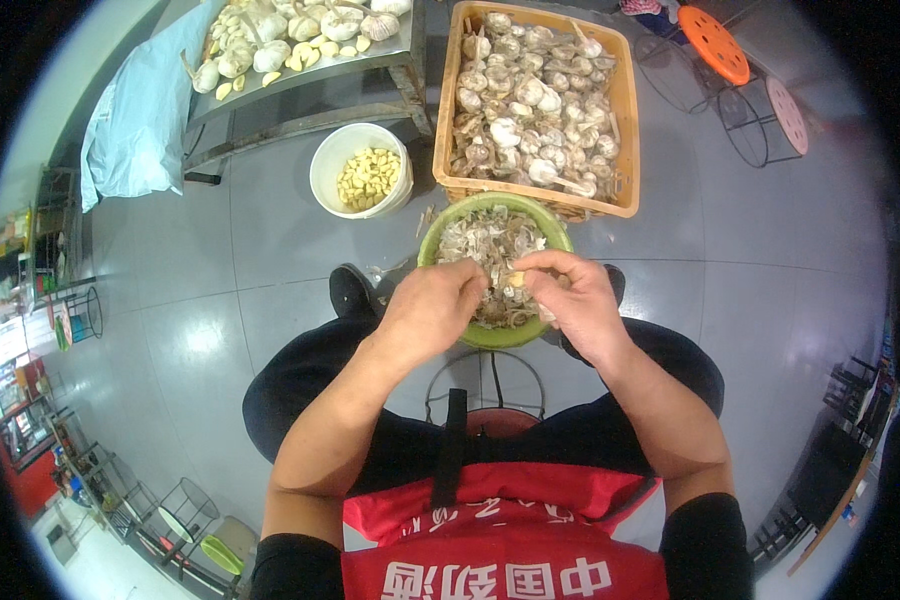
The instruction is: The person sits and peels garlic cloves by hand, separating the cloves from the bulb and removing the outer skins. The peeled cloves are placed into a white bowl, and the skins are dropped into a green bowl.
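Observation:
Both my hands are over a green plastic bowl (559, 217) that holds papery garlic skins (487, 229). Between the thumb and forefinger of my right hand (581, 300) is a pale yellow garlic clove (517, 279). Some whitish skin shows under that hand's curled fingers. My left hand (435, 300) is level with it, thumb and fingers bent inward over the skins. Its fingertips are partly hidden, so I cannot tell whether they pinch anything. Beyond the bowl, an orange plastic crate (630, 150) is full of whole garlic bulbs (532, 97).
A white bucket (322, 180) with peeled cloves (370, 178) stands left of the crate. Garlic bulbs and cloves lie on a metal table (300, 82), upper left, beside a light blue plastic bag (139, 120). Stools, one with an orange seat (712, 45), stand upper right.

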Tool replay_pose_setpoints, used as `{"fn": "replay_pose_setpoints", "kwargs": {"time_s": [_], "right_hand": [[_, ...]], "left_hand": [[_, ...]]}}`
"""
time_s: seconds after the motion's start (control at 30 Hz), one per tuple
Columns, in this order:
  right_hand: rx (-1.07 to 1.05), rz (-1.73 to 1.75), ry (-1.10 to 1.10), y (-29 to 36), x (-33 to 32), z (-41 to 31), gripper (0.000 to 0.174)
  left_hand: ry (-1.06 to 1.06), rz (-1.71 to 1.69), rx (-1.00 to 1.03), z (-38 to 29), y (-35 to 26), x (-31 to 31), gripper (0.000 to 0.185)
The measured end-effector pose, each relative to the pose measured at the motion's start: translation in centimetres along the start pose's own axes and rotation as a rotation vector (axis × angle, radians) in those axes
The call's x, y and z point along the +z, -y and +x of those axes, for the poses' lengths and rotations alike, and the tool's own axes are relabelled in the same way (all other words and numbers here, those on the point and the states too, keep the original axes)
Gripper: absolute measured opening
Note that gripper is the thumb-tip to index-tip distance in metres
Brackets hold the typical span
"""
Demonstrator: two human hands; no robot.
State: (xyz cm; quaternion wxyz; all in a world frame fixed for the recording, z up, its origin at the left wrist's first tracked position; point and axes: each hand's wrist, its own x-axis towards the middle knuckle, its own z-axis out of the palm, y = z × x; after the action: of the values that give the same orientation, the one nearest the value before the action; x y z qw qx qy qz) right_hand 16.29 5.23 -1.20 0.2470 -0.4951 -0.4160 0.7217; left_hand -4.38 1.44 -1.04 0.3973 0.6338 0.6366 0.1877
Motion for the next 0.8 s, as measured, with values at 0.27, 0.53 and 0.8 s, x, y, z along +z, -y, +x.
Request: {"fn": "replay_pose_setpoints", "kwargs": {"time_s": [0.27, 0.53, 0.8], "right_hand": [[0.229, 0.377, 0.081, 0.2, -0.5, 0.4, 0.045], [-0.020, 0.216, 0.313, -0.6, -0.3, 0.5, 0.040], [-0.235, 0.038, 0.150, 0.2, 1.3, -0.8, 0.047]], "left_hand": [[-0.008, -0.092, 0.006, 0.3, -0.8, -0.8, 0.034], [0.034, -0.301, 0.016, -0.4, -1.8, 0.4, 0.031], [0.022, -0.497, -0.068, 0.0, -0.7, 0.3, 0.037]]}}
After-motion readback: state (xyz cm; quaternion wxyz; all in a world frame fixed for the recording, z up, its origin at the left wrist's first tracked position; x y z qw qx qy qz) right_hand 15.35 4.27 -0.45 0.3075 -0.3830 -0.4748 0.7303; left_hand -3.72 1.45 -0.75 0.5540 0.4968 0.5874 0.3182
